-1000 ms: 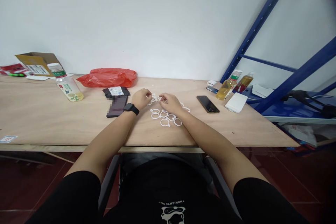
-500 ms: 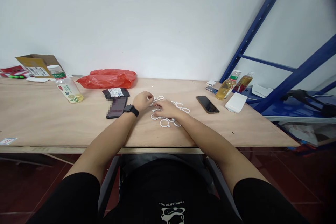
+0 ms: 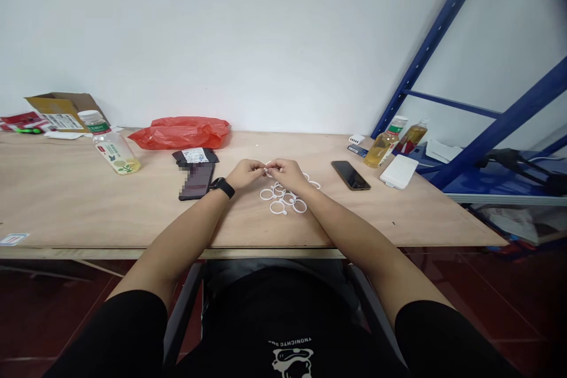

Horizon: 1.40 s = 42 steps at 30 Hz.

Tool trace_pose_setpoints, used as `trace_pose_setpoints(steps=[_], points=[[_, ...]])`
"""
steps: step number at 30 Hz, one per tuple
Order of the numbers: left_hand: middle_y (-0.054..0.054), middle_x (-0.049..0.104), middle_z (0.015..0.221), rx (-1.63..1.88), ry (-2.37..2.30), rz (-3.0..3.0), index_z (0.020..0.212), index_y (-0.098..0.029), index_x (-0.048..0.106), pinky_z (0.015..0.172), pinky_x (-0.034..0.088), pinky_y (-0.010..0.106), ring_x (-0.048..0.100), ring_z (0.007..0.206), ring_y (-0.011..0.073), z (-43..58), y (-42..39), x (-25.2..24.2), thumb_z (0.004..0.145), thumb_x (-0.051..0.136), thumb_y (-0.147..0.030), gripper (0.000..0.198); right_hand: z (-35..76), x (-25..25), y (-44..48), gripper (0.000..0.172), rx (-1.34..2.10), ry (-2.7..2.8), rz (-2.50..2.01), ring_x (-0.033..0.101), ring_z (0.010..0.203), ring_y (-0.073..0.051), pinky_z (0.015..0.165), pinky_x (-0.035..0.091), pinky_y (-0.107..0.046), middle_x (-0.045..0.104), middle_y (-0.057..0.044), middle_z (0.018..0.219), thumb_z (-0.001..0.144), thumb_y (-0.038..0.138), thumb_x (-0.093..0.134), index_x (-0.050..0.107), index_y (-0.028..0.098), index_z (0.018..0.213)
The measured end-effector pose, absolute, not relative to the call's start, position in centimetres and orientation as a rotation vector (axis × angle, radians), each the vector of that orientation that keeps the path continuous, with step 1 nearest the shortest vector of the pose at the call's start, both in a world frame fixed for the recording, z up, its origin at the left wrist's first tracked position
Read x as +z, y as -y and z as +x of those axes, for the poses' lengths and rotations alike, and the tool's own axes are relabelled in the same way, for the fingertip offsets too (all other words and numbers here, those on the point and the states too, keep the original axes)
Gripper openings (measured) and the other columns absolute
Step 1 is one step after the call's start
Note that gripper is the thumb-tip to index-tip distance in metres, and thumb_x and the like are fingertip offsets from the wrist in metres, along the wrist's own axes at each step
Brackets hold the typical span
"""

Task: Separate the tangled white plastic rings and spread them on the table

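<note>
"What do those white rings [image 3: 284, 212] look like from where you sit?"

"Thin, round and plain white, each a slim band with the wood showing through the middle. The nearest one has a small rounded knob on its rim, and I can spot similar knobs on a few others."

"Where are they lying?"

"In a loose cluster on the wooden table [image 3: 239, 224], in front of me and mostly between my wrists. Several overlap, so their outlines cross; the ones at the front are easiest to make out. A couple more peek out beyond my right wrist, partly covered by it."

"And your hands?"

"They meet just past the cluster. My left hand [image 3: 246, 174] and my right hand [image 3: 287, 175] both have their fingertips pinched on a bit of white ring [image 3: 266, 169]. My fingers hide most of that piece, so I can't tell whether it's one ring or two linked."

"Anything close by?"

"A black watch [image 3: 222, 186] on my left wrist, with a black packet [image 3: 195, 156] to the left of it, farther back. A dark phone [image 3: 351, 175] lies flat to the right of the rings, well apart from them."
</note>
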State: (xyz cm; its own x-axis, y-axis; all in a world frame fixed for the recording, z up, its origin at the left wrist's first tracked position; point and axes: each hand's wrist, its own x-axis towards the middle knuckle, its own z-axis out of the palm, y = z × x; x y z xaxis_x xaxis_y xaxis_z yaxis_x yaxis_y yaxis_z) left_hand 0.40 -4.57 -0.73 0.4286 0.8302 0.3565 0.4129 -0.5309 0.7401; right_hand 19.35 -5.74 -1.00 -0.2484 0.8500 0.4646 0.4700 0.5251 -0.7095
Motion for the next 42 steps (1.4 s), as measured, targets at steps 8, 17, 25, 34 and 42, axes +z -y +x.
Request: trace_pose_setpoints(steps=[8,17,25,34,42], points=[[0.005,0.071,0.074,1.132,-1.052,2.055,0.090,-0.011,0.075,0.055,0.039,0.022,0.051,0.057,0.0105,0.8,4.7,-0.9,0.073,0.059,-0.031,0.030,19.2,-1.3,5.7,0.015,0.724,1.784,-0.967,0.069,0.078,-0.016,0.073,0.052,-0.027,0.075,-0.001,0.081,0.079,0.024,0.066,0.073,0.021,0.092],[0.003,0.067,0.070,1.170,-1.085,2.085,0.082,-0.011,0.073,0.053,0.036,0.022,0.047,0.057,0.0096,1.0,5.3,-0.4,0.072,0.060,-0.033,0.028,19.3,-1.4,5.5,0.016,0.878,1.758,-0.884,0.069,0.082,-0.015,0.078,0.053,-0.028,0.074,-0.003,0.086,0.080,0.027,0.066,0.070,0.018,0.093],[0.003,0.065,0.070,1.175,-1.101,2.142,0.075,-0.012,0.069,0.058,0.041,0.024,0.053,0.062,0.0122,1.0,5.1,-0.6,0.072,0.057,-0.029,0.021,19.2,-1.5,5.6,0.019,0.899,1.828,-0.903,0.069,0.083,-0.015,0.076,0.053,-0.027,0.074,-0.003,0.090,0.079,0.024,0.066,0.071,0.019,0.096],[0.003,0.065,0.076,1.197,-1.217,2.249,0.076,-0.015,0.064,0.066,0.045,0.027,0.054,0.066,0.0139,1.1,4.6,-0.9,0.074,0.052,-0.024,0.015,19.3,-1.4,5.4,0.023,0.771,1.864,-0.926,0.068,0.089,-0.016,0.082,0.052,-0.029,0.074,-0.004,0.096,0.082,0.026,0.065,0.070,0.019,0.104],[0.008,0.067,0.092,1.055,-1.531,2.471,0.094,-0.017,0.070,0.081,0.048,0.034,0.060,0.086,0.0222,-0.9,3.2,-1.5,0.076,0.058,-0.026,0.023,21.8,-0.2,4.6,0.010,0.345,2.243,-1.043,0.062,0.106,-0.022,0.101,0.042,-0.040,0.072,-0.006,0.108,0.077,0.023,0.070,0.075,0.022,0.086]])
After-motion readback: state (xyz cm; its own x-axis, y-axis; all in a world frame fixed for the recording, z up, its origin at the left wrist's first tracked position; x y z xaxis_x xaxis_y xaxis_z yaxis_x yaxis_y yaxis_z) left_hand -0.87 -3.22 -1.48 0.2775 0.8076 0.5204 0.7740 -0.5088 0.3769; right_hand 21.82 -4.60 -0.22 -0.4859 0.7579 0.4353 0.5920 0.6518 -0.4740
